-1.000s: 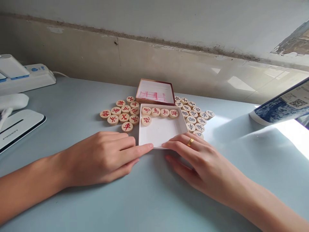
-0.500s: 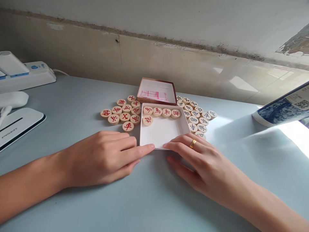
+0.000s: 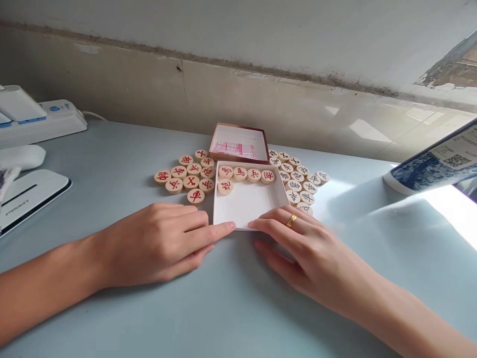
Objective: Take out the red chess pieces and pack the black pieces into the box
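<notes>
Tabletop, smooth and pale blue-grey (image 3: 238, 308), filled most of the frame from where I stood. Across its lower half reached the person's two bare hands, the left hand (image 3: 164, 243) from the lower left and the right hand (image 3: 309, 248) from the lower right. The shallow, white, square-looking cardboard tray (image 3: 248, 204) sat at the centre, just up-frame of both index fingertips and between the hands. Those fingertips met its near edge, so neither hand was clearly nearer, though the right one's fingers also covered its near right corner. I made out no long axis; its sides ran away up the frame, open side up.

The left hand was palm down, index finger straight, the others bent; I could not tell whether they closed on anything. The right hand was loosely spread, thumb well apart from the index finger, gripping nothing I could see.

Just behind the tray was the brown-edged, white-lined box lid (image 3: 238, 136), pink scribbles inside. Round wooden pieces with red characters (image 3: 193, 182) clustered left of the tray, black-marked wooden discs (image 3: 294, 185) right. Inside, five red-marked discs (image 3: 240, 173) lay along the far and left sides.
</notes>
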Motion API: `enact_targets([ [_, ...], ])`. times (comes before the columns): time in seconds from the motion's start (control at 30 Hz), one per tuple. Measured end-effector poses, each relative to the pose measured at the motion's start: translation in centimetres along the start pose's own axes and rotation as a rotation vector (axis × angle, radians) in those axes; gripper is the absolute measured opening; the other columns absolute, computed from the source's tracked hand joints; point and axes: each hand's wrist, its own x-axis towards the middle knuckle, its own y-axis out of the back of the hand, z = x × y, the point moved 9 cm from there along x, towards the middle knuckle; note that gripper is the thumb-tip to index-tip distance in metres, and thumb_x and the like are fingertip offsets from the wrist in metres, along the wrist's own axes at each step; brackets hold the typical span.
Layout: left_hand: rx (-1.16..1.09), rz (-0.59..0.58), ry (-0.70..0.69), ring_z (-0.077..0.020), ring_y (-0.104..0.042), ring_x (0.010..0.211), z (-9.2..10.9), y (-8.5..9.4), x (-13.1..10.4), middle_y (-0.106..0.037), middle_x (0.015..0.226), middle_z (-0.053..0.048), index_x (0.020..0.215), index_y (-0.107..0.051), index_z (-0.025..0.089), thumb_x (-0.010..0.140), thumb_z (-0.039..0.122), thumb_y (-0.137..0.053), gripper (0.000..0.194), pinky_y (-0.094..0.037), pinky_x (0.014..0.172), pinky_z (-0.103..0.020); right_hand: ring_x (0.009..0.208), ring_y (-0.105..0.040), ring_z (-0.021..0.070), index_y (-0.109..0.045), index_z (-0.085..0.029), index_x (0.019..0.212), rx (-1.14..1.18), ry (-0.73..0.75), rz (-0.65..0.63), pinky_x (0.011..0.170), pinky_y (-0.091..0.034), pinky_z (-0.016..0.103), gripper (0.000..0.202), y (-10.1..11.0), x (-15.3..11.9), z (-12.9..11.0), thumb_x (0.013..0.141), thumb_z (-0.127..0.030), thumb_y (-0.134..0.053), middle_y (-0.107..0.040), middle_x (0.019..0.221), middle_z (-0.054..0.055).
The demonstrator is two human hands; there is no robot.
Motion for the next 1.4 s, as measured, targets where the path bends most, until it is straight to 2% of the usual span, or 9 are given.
enact_targets([
  [1.4, 0.001, -0.006, 0.002, -0.0173, -0.061, 0.069, -0.05, -0.09, 0.04, -0.065, 0.083, -0.001, 0.137, -0.052, 0.013, 0.104, 0.013, -0.042, 0.035, -0.046, 0.065, -0.031, 0.085, -0.065, 0.0207, -0.065, -0.011, 0.111, 0.008, 0.003, 0.001, 0.075, -0.054, 0.036, 0.016, -0.08, -0.01, 0.03, 0.099, -0.013, -0.054, -0.07, 0.096, 0.009],
])
